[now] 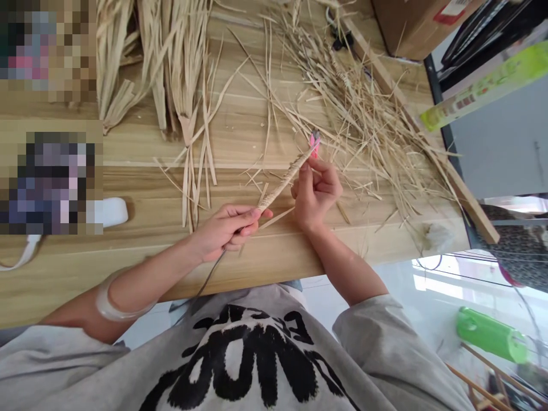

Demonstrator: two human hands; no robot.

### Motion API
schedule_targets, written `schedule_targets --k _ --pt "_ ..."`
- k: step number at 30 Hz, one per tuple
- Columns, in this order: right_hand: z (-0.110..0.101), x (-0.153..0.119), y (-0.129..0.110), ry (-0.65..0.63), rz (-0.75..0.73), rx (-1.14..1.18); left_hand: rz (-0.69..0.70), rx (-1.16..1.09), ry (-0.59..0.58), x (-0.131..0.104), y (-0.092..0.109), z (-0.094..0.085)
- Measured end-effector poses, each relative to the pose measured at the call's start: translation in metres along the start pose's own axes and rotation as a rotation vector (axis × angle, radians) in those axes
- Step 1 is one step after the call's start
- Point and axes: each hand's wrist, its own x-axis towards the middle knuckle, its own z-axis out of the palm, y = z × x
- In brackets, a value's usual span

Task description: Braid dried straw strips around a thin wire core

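Note:
A slim length of straw braid, pale and closely wound or plaited, runs diagonally up between my hands. My left hand is closed around its lower end, thumb on top. From under that hand a thin dark cord or wire trails toward my lap. Near the braid's upper end, my right hand pinches it between thumb and forefinger, the other fingers curled in. Just beyond the fingertips is a small pink object with a dark tip; its kind is unclear. A loose straw strip lies between the hands.
Bundles of flat straw strips lie at the back left of the wooden table. Loose straw is heaped back right, beside a long wooden bar. A cardboard box stands behind; a white object lies left.

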Motion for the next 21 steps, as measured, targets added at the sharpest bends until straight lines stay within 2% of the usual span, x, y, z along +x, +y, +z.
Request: schedule_targets --k 4,8,14,21 --pt "0.001 -0.001 -0.004 0.006 -0.041 -0.028 -0.017 -0.001 -0.027 -0.001 0.000 -0.001" --pt "-0.001 -0.001 -0.010 -0.004 -0.002 0.039 -0.025 -0.008 -0.035 -0.001 -0.001 0.000" --pt "-0.001 0.004 -0.022 -0.012 0.197 0.137 -0.010 -0.030 -0.018 0.000 -0.003 0.003" --pt "0.003 0.006 -0.030 -0.010 0.430 0.169 -0.027 -0.058 -0.061 0.004 -0.006 0.000"
